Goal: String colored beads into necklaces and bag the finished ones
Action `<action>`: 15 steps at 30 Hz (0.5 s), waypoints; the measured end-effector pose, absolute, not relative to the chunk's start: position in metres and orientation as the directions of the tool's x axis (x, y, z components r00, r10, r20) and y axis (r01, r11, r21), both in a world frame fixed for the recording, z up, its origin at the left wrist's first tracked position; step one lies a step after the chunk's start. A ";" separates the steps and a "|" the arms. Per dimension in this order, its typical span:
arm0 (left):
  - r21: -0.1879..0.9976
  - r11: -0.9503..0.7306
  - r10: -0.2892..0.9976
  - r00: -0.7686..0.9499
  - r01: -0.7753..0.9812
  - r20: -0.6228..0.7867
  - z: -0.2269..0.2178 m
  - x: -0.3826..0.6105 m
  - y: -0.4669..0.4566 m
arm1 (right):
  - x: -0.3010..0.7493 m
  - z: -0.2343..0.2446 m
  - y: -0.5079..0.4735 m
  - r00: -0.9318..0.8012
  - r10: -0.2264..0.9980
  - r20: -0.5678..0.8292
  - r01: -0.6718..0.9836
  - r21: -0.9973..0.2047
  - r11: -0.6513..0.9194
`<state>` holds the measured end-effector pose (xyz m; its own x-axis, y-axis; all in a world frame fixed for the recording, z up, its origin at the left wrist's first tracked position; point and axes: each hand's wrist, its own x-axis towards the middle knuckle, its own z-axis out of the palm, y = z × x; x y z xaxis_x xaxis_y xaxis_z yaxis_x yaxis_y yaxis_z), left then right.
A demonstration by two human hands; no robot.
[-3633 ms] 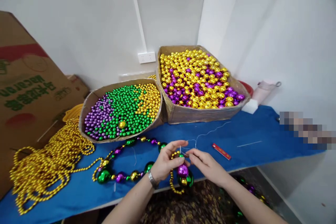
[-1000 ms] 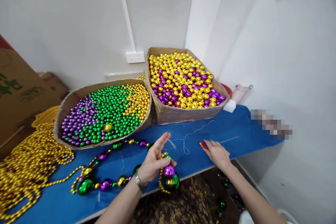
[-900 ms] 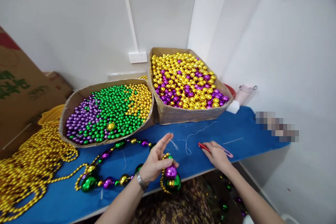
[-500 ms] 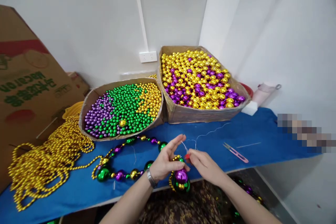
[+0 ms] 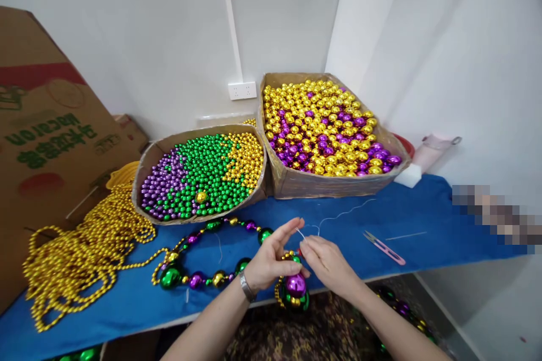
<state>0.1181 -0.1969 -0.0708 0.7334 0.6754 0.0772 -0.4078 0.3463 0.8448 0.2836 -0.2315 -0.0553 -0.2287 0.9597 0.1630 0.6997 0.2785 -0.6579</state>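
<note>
My left hand (image 5: pixel 269 256) is closed on a necklace of large purple, green and gold beads (image 5: pixel 199 279) at the table's front edge. A big purple bead (image 5: pixel 295 285) hangs just below its thumb. My right hand (image 5: pixel 328 262) is pinched on a small red object (image 5: pixel 300 250), pressed close to the left fingertips. A short white thread end (image 5: pixel 300 233) sticks up between the two hands. The rest of the necklace loops away to the left on the blue cloth (image 5: pixel 423 214).
Behind stand a cardboard box of small purple, green and gold beads (image 5: pixel 146 161) and a box of larger gold and purple balls (image 5: pixel 322 185). Gold bead strands (image 5: pixel 84 259) pile up at left beside a big carton (image 5: pixel 42 124). Pink scissors (image 5: pixel 384 248) and loose thread (image 5: pixel 347 211) lie at right.
My right hand reached right, left the pink scissors on the cloth, took the small red object and came back to the left hand. The left hand kept hold of the necklace.
</note>
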 end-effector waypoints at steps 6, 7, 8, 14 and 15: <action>0.855 0.332 0.683 0.727 -0.399 0.074 -0.067 0.118 -0.198 | 0.285 -0.051 -0.233 -0.217 0.959 0.183 0.685 -0.671 0.283; 0.864 0.322 0.685 0.725 -0.388 0.070 -0.065 0.118 -0.198 | 0.288 -0.050 -0.235 -0.212 0.960 0.186 0.679 -0.678 0.281; 0.877 0.305 0.691 0.720 -0.371 0.064 -0.063 0.118 -0.198 | 0.291 -0.050 -0.237 -0.206 0.960 0.189 0.675 -0.683 0.279; 0.942 0.071 0.807 0.574 -0.327 0.138 -0.032 0.120 -0.189 | 0.319 -0.058 -0.252 0.026 0.979 0.202 0.486 -0.858 0.165; 0.948 0.021 0.820 0.548 -0.318 0.166 -0.024 0.122 -0.186 | 0.322 -0.061 -0.255 0.073 0.979 0.192 0.450 -0.882 0.140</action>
